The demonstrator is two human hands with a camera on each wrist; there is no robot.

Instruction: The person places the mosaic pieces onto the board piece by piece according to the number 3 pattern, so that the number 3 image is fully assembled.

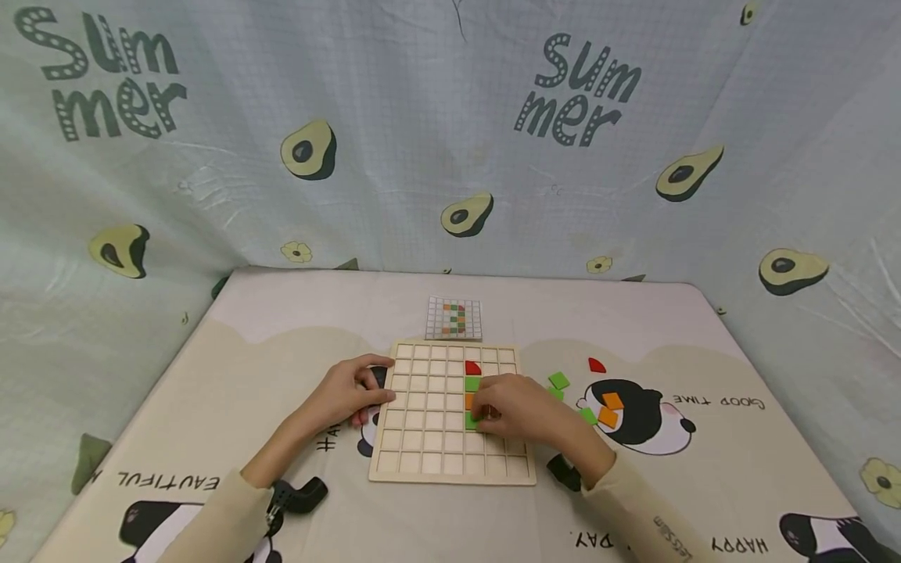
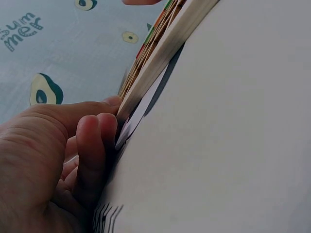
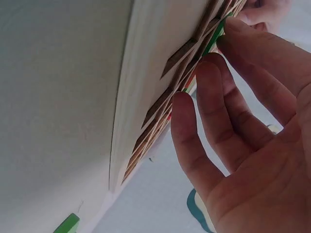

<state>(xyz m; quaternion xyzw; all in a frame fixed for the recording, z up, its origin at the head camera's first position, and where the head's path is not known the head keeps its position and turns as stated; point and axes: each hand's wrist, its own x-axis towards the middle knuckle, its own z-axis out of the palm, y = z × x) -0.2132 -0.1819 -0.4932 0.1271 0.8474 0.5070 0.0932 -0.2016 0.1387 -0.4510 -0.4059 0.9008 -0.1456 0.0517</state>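
A wooden grid board [image 1: 422, 467] lies on the table. One of its columns holds a red rounded piece [image 1: 472, 367], a green tile [image 1: 472, 384], an orange tile [image 1: 468, 401] and a nearer green tile [image 1: 471, 421]. My right hand [image 1: 517, 407] has its thumb and forefinger at that nearer tile, pinching it at its cell; the right wrist view shows its green edge [image 3: 216, 36] by the fingertips. At the board's left edge, my left hand [image 1: 348, 389] rests with thumb and forefinger spread along the rim, the other fingers bent beneath.
Behind the board stands a small printed card [image 1: 454, 318] with a coloured grid pattern. Right of the board lie several loose green tiles [image 1: 559, 380], two orange tiles [image 1: 608, 417] and a red rounded piece [image 1: 597, 365]. A patterned cloth [image 1: 303, 313] covers the table.
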